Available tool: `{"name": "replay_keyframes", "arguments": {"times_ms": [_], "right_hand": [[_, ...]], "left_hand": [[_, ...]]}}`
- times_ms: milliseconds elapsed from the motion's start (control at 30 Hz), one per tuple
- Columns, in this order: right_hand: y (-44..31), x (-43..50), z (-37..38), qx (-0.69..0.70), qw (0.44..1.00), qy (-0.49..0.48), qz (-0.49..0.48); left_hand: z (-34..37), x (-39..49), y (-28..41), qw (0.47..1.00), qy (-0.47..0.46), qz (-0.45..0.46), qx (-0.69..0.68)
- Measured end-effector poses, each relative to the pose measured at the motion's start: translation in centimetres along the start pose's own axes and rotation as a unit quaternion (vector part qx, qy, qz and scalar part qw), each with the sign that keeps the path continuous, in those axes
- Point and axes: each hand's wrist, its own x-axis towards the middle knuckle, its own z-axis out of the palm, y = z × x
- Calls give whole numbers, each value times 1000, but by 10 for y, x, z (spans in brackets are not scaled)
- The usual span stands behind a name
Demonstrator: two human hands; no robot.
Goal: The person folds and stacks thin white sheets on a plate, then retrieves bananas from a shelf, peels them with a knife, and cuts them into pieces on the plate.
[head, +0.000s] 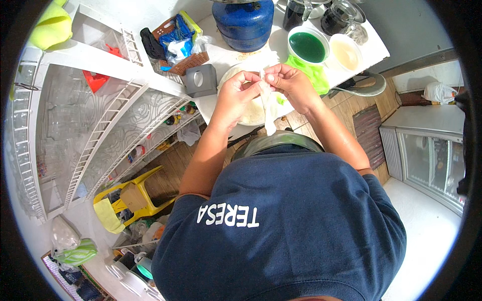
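My left hand (235, 96) and my right hand (293, 88) meet over the table, fingertips pinching the top of a limp white strip (268, 109). It hangs down between them towards my body; whether it is cloth, paper or thin plastic is unclear. Under and behind the hands lies a round white dish (250, 123) with pale contents, partly covered by my left hand. A bright green cloth (316, 77) lies just beyond my right hand. Behind it stand a white bowl of dark green liquid (307, 47) and another of cream-coloured liquid (345, 52).
A blue gas cylinder (243, 28) stands at the back of the white table (371, 45), near glass jugs of dark liquid (339, 19). To the left are a grey dispenser box (201, 81), a brown plastic basket (190, 63) and white wire shelves (109, 109). A yellow chair (148, 195) stands lower left.
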Motion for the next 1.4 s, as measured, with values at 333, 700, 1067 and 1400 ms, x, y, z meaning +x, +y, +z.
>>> {"name": "replay_keyframes", "arguments": {"times_ms": [333,700,1067,1400], "right_hand": [[-10,4,-16,-118,993,27,9],[0,13,5,-153,988,-28,-10],[20,12,1,-175,982,1,-68],[-11,11,-22,-154,987,-31,8]], "left_hand": [[-10,6,3,991,126,24,47],[-2,7,1,981,88,100,139],[10,5,0,926,154,120,324],[-18,16,3,972,153,4,177]]}}
